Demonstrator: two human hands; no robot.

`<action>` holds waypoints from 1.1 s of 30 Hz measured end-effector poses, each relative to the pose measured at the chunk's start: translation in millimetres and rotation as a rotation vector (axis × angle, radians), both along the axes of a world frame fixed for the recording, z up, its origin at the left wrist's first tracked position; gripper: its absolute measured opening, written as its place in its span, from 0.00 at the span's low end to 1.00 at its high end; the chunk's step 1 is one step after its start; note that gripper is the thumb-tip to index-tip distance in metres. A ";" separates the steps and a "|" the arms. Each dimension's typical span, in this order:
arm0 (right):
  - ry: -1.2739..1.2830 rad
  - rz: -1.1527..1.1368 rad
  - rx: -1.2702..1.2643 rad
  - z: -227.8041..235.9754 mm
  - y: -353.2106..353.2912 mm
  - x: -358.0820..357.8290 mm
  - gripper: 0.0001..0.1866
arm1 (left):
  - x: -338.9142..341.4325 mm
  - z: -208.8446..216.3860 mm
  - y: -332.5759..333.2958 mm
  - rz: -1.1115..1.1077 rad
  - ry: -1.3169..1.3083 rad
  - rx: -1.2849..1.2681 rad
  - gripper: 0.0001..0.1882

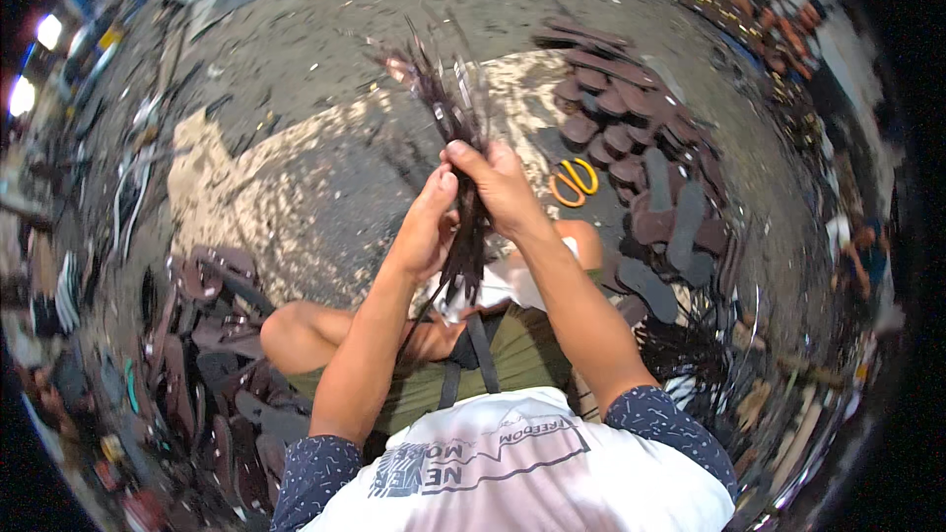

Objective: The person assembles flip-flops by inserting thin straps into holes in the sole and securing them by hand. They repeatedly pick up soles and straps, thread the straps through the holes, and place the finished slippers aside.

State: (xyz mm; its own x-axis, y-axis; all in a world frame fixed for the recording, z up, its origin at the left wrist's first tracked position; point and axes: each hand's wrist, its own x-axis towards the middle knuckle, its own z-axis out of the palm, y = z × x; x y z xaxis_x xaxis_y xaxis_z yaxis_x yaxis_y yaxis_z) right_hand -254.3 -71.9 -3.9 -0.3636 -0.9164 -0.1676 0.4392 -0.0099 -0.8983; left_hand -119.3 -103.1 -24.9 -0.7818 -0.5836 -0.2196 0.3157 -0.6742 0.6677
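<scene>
Between both hands, in front of my lap, stands a bundle of thin dark brown strips [463, 246], roughly upright. Its loose ends fan out above the fingers and blur a little. My left hand [428, 222] is closed around the bundle from the left, thumb near the top of the grip. From the other side my right hand [498, 192] wraps it, thumb across the front. The strips' lower ends hang down over my lap. To the right of my right hand lie scissors with orange-yellow handles [574, 183]; their blades are hard to make out.
A big heap of brown sandal soles [631, 108] lies at the right, with grey soles [645, 288] nearer me. More brown footwear pieces [212, 355] pile up at the left. Dark strips [685, 345] lie by my right side. A worn, pale-patched mat [325, 133] covers the ground ahead.
</scene>
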 end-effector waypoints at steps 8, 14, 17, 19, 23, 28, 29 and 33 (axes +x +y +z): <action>0.484 0.329 0.585 -207.1 -55.3 37.3 0.21 | 53.8 -142.7 -24.4 0.137 -0.623 0.263 0.10; 0.587 0.408 0.478 -208.7 -74.9 -4.5 0.28 | 38.1 -182.6 -43.6 0.197 -0.481 0.277 0.10; 0.103 0.679 0.647 -115.0 -70.1 13.9 0.37 | 28.6 -132.2 -45.0 0.116 -0.195 0.396 0.23; 0.173 0.675 0.514 -127.9 -68.7 -6.6 0.46 | 20.0 -118.0 -53.2 0.180 -0.368 0.209 0.18; 0.736 1.053 0.510 -134.6 2.6 -28.9 0.58 | 48.9 -142.2 -78.9 0.307 -0.343 0.411 0.09; 1.061 0.936 0.260 -129.8 73.6 -3.9 0.20 | 53.9 -144.7 -92.8 0.310 -0.323 0.422 0.14; 0.893 0.745 0.223 -112.8 84.3 -23.8 0.17 | 57.9 -143.6 -97.9 0.269 -0.303 0.426 0.15; 1.122 -0.077 0.541 18.7 164.0 -125.5 0.17 | 82.9 -148.9 -106.1 0.381 -0.398 0.376 0.16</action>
